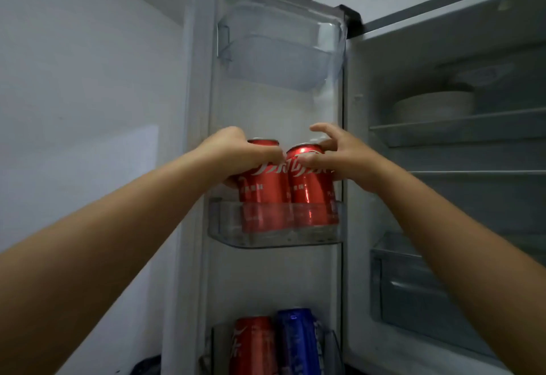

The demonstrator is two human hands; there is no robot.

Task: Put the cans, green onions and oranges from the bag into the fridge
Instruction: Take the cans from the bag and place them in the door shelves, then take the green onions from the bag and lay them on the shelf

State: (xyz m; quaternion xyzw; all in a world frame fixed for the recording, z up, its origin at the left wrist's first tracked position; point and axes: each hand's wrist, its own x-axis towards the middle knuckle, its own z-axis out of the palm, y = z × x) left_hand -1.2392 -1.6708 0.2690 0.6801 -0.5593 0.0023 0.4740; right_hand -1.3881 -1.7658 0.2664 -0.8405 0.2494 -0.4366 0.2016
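Left hand (236, 153) grips left red can (261, 188) in door shelf (224, 227). Right hand (339, 156), fingers loosely spread, touches right red can (310, 188); grasp unclear.

2 bare forearms in view, no sleeves visible up to the frame edge. Left hand (236, 156) and right hand (339, 156): no rings, watch, gloves or bands.

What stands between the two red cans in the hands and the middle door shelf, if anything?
Nothing visible. The left red can and right red can already sit inside the middle door shelf, side by side. The left hand grips one; the right hand holds the other loosely, fingers partly spread.
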